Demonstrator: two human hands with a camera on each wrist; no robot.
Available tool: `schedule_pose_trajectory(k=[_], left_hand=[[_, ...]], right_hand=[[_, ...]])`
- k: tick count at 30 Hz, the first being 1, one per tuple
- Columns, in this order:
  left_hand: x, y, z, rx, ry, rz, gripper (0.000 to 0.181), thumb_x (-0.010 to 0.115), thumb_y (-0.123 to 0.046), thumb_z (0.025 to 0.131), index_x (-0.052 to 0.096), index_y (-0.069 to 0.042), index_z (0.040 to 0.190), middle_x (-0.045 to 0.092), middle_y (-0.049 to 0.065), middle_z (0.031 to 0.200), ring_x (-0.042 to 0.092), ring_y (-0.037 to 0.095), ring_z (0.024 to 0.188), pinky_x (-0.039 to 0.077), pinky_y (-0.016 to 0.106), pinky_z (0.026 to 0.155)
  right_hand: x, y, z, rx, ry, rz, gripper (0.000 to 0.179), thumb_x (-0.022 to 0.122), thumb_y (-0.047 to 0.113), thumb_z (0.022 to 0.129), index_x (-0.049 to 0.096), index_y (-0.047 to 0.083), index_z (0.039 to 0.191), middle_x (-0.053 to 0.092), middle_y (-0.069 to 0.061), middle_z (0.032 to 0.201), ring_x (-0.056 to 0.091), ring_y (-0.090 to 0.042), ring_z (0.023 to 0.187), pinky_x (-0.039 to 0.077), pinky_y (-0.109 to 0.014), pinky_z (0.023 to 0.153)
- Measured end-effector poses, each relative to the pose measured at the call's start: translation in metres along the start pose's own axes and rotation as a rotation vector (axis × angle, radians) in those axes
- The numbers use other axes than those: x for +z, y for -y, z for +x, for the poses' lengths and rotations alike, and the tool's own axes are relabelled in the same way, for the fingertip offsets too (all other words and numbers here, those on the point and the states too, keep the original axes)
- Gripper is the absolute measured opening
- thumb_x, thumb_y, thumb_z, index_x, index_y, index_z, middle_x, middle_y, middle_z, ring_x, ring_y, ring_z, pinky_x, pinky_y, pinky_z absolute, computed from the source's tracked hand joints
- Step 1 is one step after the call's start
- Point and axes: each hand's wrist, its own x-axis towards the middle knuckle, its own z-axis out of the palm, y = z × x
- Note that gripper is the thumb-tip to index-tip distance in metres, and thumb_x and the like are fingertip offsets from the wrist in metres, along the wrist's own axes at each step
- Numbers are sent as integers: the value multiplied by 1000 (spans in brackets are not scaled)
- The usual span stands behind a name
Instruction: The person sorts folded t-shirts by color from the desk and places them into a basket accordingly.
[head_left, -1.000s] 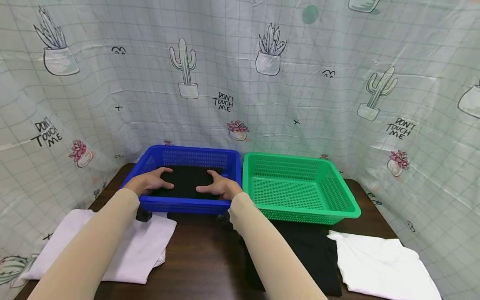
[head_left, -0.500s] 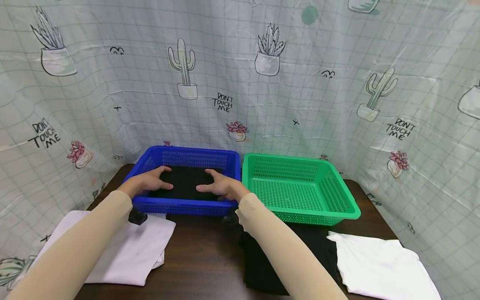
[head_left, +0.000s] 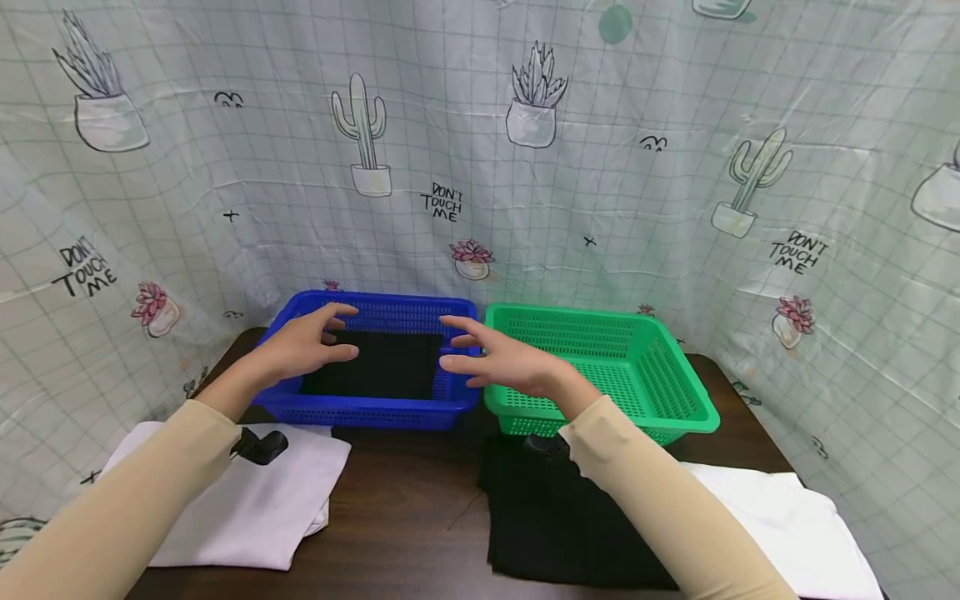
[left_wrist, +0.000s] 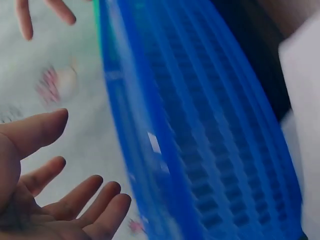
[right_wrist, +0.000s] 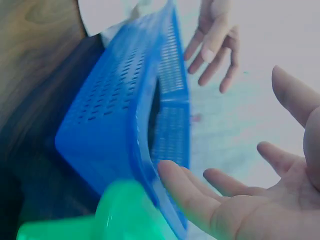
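Note:
Folded black cloth [head_left: 390, 365] lies flat in the blue basket [head_left: 367, 414]. My left hand [head_left: 307, 343] hovers over the left side of that basket, fingers spread and holding nothing. Above the gap between the blue basket and the green basket [head_left: 600, 425] is my right hand [head_left: 506, 358], also spread and bare of any object. In the left wrist view the fingers [left_wrist: 85, 200] are apart, beside the blue rim. The right wrist view has the right fingers [right_wrist: 190, 195] loosely extended close to the blue basket's rim, with the left hand [right_wrist: 215, 45] beyond.
Folded pale lavender cloth [head_left: 255, 508] lies at the table's left. A folded black cloth [head_left: 555, 525] is in front of the green basket, partly under the right forearm. White folded cloth [head_left: 795, 525] lies at the right. A printed curtain [head_left: 480, 150] hangs behind the baskets.
Both hands have lifted off the black cloth in the blue basket and spread apart. The right hand has moved rightward toward the green basket; the black cloth stays in the blue basket.

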Motion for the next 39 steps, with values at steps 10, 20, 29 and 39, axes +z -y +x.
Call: schedule_pose_trajectory(k=[10, 20, 29, 39], left_hand=[[41, -48, -24, 169, -6, -147, 65, 71, -23, 105, 40, -16, 162, 52, 19, 156, 55, 41, 139, 48, 56, 112], [104, -67, -45, 259, 86, -269, 62, 73, -22, 104, 45, -20, 159, 59, 15, 148, 62, 34, 132, 54, 46, 107], [158, -67, -41, 208, 185, -357, 67, 74, -17, 102, 42, -18, 161, 55, 21, 151, 57, 42, 136, 52, 50, 109], [193, -63, -36, 34, 236, -455, 84, 79, -20, 97, 30, -16, 166, 49, 27, 154, 56, 43, 136, 56, 61, 97]], right_hand=[[-31, -23, -104, -75, -47, 31, 73, 66, 31, 108, 24, 42, 167, 36, -5, 167, 53, -35, 144, 48, -53, 114], [-55, -91, -215, -28, -185, -6, 71, 56, 17, 112, 17, 26, 171, 31, -21, 167, 61, -13, 136, 53, -31, 107], [-57, -137, -256, 62, -265, 8, 71, 59, 18, 111, 19, 17, 170, 33, -34, 159, 65, -23, 129, 58, -35, 100], [-48, -162, -265, 212, -224, 92, 82, 59, 21, 111, 3, 10, 169, 34, -36, 150, 61, -38, 128, 61, -48, 94]])
